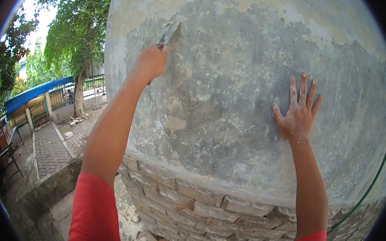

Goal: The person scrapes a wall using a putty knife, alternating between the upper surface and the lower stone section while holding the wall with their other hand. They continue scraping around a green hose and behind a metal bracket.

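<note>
My left hand (pixel 152 63) is closed around the handle of a putty knife (pixel 169 34). The knife's metal blade points up and to the right, its edge against the wall (pixel 230 92) close to the border of the peeling paint. Grey, patchy plaster shows over most of that wall, and cream paint (pixel 134 4) stays along the top and upper left. On the right, my right hand (pixel 297 116) lies flat on the grey plaster with its fingers spread. White dust coats its fingers and the back of the hand.
Below the plaster runs a ledge of rough stone blocks (pixel 201 200). A green hose (pixel 365 193) hangs at the right. To the left are a paved path (pixel 52 149), a tree (pixel 81 82), a blue tarp (pixel 37 94) and a low concrete curb (pixel 50 180). Pale debris (pixel 128 209) lies at the wall's foot.
</note>
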### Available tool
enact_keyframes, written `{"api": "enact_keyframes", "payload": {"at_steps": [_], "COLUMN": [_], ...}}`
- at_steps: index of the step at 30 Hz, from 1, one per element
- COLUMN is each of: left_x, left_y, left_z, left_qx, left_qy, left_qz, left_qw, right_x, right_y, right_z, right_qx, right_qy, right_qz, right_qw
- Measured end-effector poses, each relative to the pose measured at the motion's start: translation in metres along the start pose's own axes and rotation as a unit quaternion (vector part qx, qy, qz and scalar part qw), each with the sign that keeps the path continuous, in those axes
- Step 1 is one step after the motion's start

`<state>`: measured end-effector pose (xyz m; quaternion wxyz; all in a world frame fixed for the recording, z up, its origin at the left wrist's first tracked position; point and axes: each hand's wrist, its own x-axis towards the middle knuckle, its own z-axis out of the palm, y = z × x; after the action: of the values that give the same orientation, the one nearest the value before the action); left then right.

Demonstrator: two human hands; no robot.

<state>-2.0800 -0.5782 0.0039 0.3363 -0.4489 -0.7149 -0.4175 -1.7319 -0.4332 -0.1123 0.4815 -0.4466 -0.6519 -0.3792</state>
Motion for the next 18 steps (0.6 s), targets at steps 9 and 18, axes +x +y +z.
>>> {"api": "enact_keyframes", "payload": {"at_steps": [9, 18], "left_x": [0.085, -0.01], "left_y": [0.032, 0.063], "left_z": [-0.019, 0.027], "left_qx": [-0.065, -0.02], "left_qy": [-0.033, 0.056], "left_qz": [-0.153, 0.023], "left_qw": [0.986, 0.998], "right_x": [-0.003, -0.001], "right_y": [0.001, 0.005], "right_z": [-0.002, -0.003], "right_qx": [0.012, 0.049], "right_qy": [-0.006, 0.007], "right_qz": [-0.006, -0.008], "right_qw": [1.0, 0.999]}}
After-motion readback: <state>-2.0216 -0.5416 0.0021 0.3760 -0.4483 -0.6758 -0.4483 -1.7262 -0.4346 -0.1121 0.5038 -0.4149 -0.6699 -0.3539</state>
